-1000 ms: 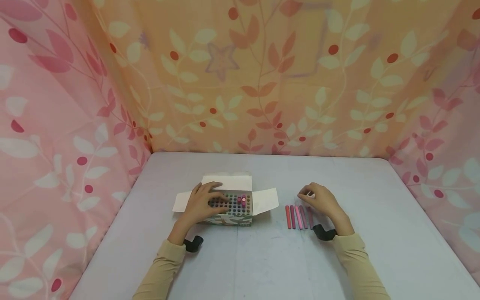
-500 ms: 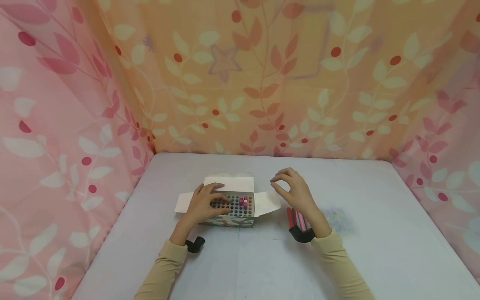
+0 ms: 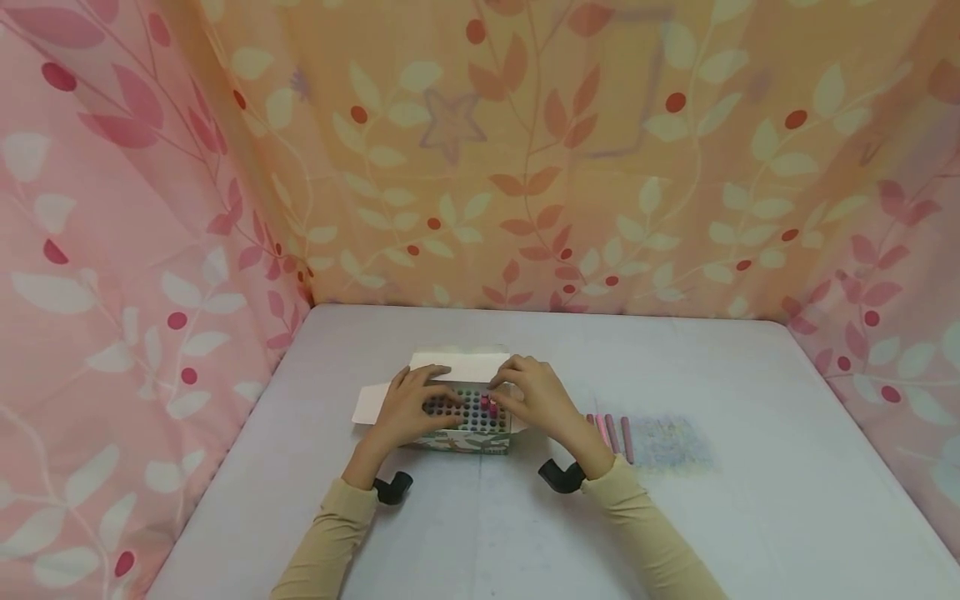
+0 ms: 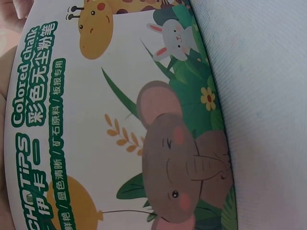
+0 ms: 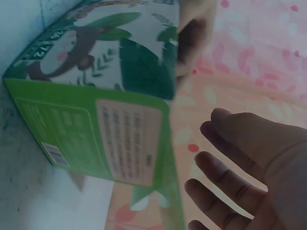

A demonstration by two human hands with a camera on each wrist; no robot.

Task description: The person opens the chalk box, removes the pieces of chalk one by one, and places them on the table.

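An uncovered box of colored chalk (image 3: pixel 467 443), printed with animals, sits mid-table with many holes inside. Pink and magenta chalk sticks (image 3: pixel 489 406) poke up near its right end. My left hand (image 3: pixel 408 406) rests over the box's left part, thumb near the front rim and fingers spread toward the back flap. My right hand (image 3: pixel 538 398) hangs over the right end, thumb and index tips right at the raised chalks. In the right wrist view, the fingers (image 5: pixel 225 177) are loosely bent with no chalk visible between them.
A row of pink and red chalk sticks (image 3: pixel 615 433) lies right of the box, partly behind the right forearm. Beside it the white table (image 3: pixel 750 500) bears a smudged chalk patch (image 3: pixel 671 442). White flaps (image 3: pixel 459 367) fold out from the box. Floral curtains surround the table.
My right hand has moved left from above the chalk row to the box's right end. The left hand stays on the box, and the raised chalks look the same.
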